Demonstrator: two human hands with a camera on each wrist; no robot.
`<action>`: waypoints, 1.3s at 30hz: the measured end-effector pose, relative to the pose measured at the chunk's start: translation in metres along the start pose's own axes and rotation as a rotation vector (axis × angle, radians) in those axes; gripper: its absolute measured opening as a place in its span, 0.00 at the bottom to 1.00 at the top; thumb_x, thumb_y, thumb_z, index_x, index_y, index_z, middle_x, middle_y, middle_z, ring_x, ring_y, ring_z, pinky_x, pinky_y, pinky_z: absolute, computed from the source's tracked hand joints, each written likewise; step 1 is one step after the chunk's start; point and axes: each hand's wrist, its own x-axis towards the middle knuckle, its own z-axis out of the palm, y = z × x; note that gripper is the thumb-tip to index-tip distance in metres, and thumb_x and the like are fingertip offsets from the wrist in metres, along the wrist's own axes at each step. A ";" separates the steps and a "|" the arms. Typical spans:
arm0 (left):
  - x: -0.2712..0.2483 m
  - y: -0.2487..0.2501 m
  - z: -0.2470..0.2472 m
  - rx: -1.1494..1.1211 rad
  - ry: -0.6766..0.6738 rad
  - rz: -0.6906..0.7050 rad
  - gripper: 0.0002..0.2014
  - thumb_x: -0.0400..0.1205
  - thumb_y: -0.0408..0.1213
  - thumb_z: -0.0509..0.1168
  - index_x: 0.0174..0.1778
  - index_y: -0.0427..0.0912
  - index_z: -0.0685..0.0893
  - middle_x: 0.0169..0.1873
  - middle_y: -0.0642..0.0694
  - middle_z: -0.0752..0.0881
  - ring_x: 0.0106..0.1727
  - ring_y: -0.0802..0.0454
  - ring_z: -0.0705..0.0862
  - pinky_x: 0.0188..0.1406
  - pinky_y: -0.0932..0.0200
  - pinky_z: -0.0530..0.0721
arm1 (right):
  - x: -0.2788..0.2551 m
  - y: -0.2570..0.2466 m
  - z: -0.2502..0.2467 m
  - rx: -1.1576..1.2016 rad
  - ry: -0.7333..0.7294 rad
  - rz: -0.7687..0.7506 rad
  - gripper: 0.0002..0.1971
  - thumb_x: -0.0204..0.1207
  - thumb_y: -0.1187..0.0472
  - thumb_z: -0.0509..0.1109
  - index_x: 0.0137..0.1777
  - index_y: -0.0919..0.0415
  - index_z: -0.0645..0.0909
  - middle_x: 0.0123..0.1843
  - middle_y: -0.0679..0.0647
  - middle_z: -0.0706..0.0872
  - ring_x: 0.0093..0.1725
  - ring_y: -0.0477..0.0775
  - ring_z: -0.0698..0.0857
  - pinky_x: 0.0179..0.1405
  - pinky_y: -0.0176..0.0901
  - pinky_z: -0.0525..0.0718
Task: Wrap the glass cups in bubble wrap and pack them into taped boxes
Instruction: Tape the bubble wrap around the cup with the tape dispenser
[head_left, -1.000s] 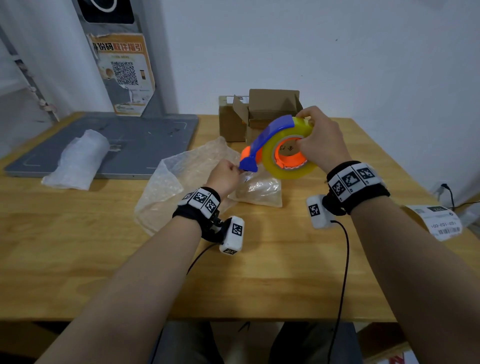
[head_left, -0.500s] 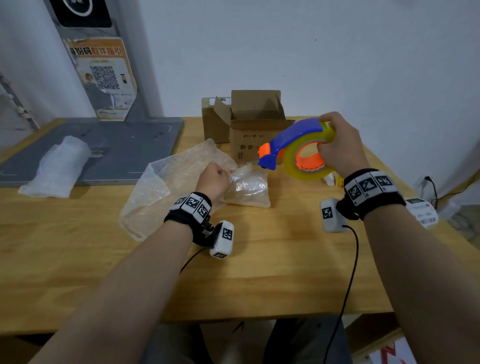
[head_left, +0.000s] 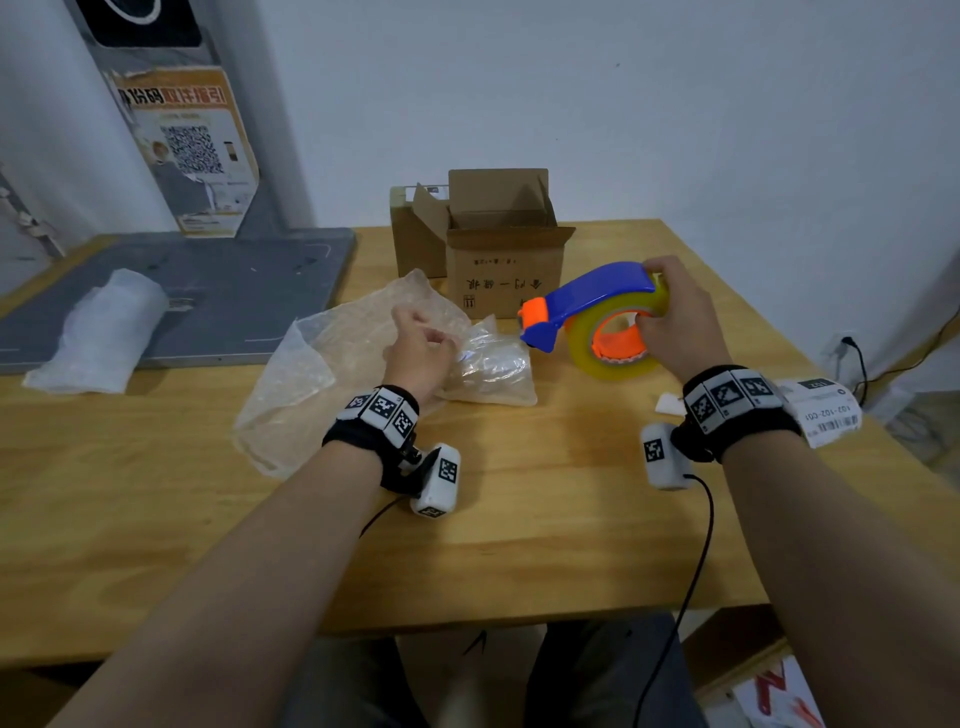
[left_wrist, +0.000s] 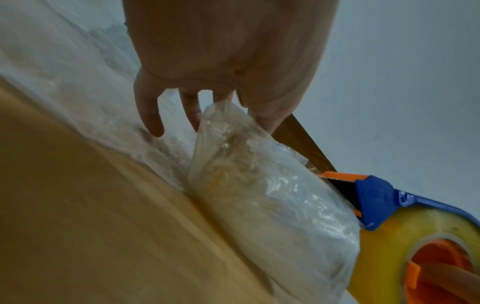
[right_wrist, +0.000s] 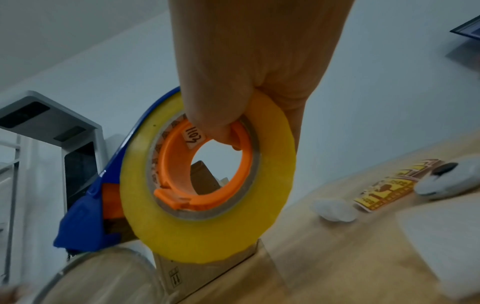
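A glass cup wrapped in clear bubble wrap (head_left: 491, 366) lies on the wooden table (head_left: 519, 519), in front of an open cardboard box (head_left: 504, 270). My left hand (head_left: 421, 340) is at the bundle's left end. In the left wrist view the thumb and a finger of this left hand (left_wrist: 226, 61) pinch the tip of the wrapped cup (left_wrist: 259, 195). My right hand (head_left: 675, 322) grips a tape dispenser (head_left: 587, 296) with a blue handle, orange core and yellow roll. The dispenser hangs just right of the bundle, above the table. In the right wrist view the fingers (right_wrist: 221, 127) hook through the roll (right_wrist: 207, 236).
A loose sheet of bubble wrap (head_left: 311, 379) lies under my left hand. A second cardboard box (head_left: 415, 244) stands behind the open one. A white wrapped bundle (head_left: 98, 332) rests on a grey board (head_left: 234, 291) at the back left. Paper labels (head_left: 826, 410) lie at the right edge.
My right hand has carried the tape dispenser to the right and lower, away from my left hand. The left hand has stayed at the wrapped cup.
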 end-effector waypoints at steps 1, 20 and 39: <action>0.000 0.001 -0.002 0.069 0.017 0.064 0.14 0.85 0.36 0.67 0.60 0.58 0.74 0.56 0.55 0.82 0.67 0.46 0.75 0.60 0.50 0.75 | -0.001 0.001 0.001 0.002 -0.002 0.004 0.28 0.71 0.77 0.65 0.67 0.50 0.76 0.50 0.56 0.85 0.44 0.63 0.85 0.40 0.58 0.83; -0.010 0.042 0.022 0.925 -0.388 0.203 0.53 0.71 0.48 0.82 0.88 0.56 0.58 0.83 0.49 0.70 0.85 0.43 0.64 0.79 0.17 0.56 | -0.009 0.001 -0.001 0.039 0.015 0.115 0.40 0.73 0.77 0.70 0.81 0.46 0.65 0.40 0.50 0.78 0.42 0.62 0.84 0.41 0.56 0.84; 0.023 0.028 -0.012 0.471 -0.165 0.118 0.49 0.61 0.51 0.87 0.79 0.60 0.71 0.61 0.59 0.83 0.59 0.54 0.81 0.62 0.51 0.79 | 0.004 -0.016 -0.029 0.208 -0.057 0.072 0.35 0.68 0.72 0.71 0.72 0.40 0.82 0.61 0.45 0.88 0.28 0.48 0.81 0.28 0.43 0.83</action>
